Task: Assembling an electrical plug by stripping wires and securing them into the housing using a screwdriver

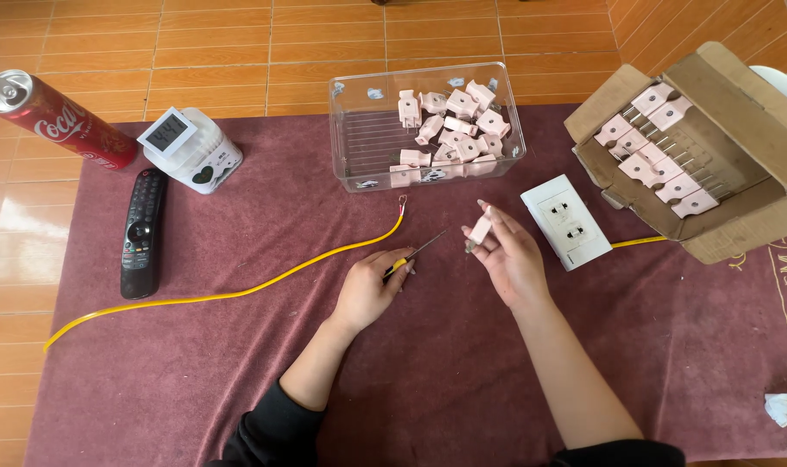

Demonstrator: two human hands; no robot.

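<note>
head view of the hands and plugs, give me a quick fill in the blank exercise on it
1. The left hand holds a small ____ with a yellow handle.
2. The right hand holds up one pink ____.
3. The clear plastic bin holds loose pink plugs, and more lie in rows in the open ____ box at the right.
4. The remote control lies beside a red ____ that is on its side.

Missing words: screwdriver; plug; cardboard; can
</note>
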